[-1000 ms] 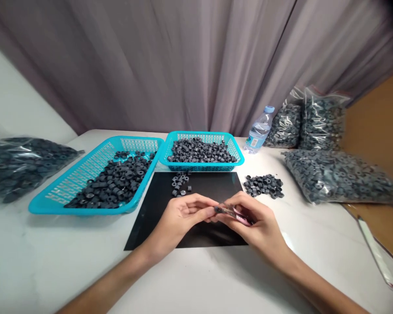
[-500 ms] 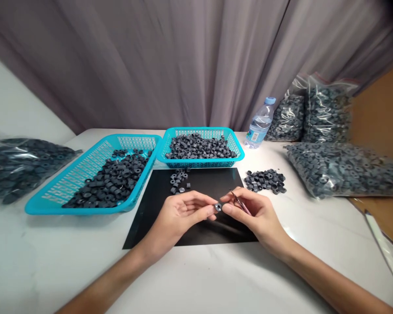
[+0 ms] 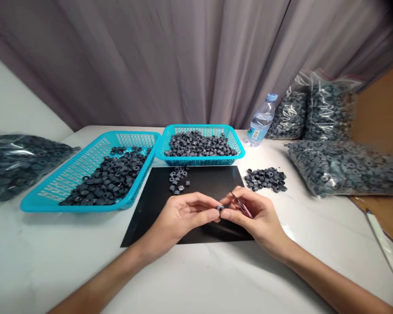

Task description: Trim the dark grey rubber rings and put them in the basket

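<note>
Between thumb and forefinger, my left hand (image 3: 186, 212) pinches a small dark grey ring (image 3: 220, 208) above the black mat (image 3: 144, 218). The ring's hole faces towards me. My right hand (image 3: 253, 211) is closed around a slim pointed tool with a pinkish handle (image 3: 245, 210), its dark tip sticking up past the fingers. The right thumb and fingertip also touch the ring's right side. Several loose grey rings (image 3: 178, 176) lie on the mat's far part. A larger pile of rings (image 3: 266, 179) sits on the table just right of the mat.
Two blue plastic baskets (image 3: 39, 205) (image 3: 199, 162) of grey rings stand left and behind the mat. Filled clear bags (image 3: 22, 161) (image 3: 347, 170) lie on both sides. A water bottle (image 3: 261, 122) stands at the back; a white strip-like object (image 3: 384, 246) lies at right.
My hands have come closer together at the ring, and the right fingertips now touch it. The ring has tilted slightly. The tool stays in the right hand.
</note>
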A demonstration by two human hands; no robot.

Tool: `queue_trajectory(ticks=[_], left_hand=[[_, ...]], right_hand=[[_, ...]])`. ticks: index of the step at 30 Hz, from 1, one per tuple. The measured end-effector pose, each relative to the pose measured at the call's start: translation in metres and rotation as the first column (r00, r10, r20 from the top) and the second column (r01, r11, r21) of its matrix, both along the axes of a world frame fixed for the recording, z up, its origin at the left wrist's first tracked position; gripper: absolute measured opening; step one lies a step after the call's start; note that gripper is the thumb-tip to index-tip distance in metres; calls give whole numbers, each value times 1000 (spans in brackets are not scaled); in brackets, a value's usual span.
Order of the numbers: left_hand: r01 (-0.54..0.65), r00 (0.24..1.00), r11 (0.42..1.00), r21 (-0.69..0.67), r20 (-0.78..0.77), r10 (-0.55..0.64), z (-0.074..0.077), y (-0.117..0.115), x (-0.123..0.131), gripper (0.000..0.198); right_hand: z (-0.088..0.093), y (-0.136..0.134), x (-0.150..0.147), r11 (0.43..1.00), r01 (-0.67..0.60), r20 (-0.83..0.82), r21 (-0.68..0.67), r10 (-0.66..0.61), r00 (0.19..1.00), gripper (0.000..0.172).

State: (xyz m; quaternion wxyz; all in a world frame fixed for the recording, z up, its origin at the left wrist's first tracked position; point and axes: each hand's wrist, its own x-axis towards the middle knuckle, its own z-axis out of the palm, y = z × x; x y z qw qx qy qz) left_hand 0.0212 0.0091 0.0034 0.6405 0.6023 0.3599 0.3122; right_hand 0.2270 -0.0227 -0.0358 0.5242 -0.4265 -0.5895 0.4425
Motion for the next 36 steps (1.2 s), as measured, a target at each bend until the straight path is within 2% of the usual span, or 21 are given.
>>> queue_trajectory(ticks=[4,9,13,19,22,25,33,36], left_hand=[[-26,1000,1000,-1,0,26,-1,0,1,14],[-57,998,998,19,14,56,3,0,-2,16],[-87,996,995,53,40,85,4,-1,-4,15],[-184,974,980,70,147,172,3,-3,-1,9],[-193,967,980,38,176,184,3,-3,0,8],[-206,964,978,29,180,198,3,-3,0,8],[-223,963,974,48,163,213,-1,-4,-1,7],[-229,960,972,52,175,217,0,-5,0,6]], right_hand=[[4,-2,4,996,7,93,94,-15,996,18],[12,-4,13,968,20,282,249,-92,955,24],[10,-7,14,909,-8,406,416,-178,896,25],[4,-13,10,788,-50,496,613,-335,801,53],[3,-15,8,762,-45,528,646,-403,748,58],[5,-16,5,742,-22,534,670,-461,709,55],[4,-17,4,732,-13,528,681,-479,701,51],[4,-16,4,708,-20,523,706,-502,689,48]])
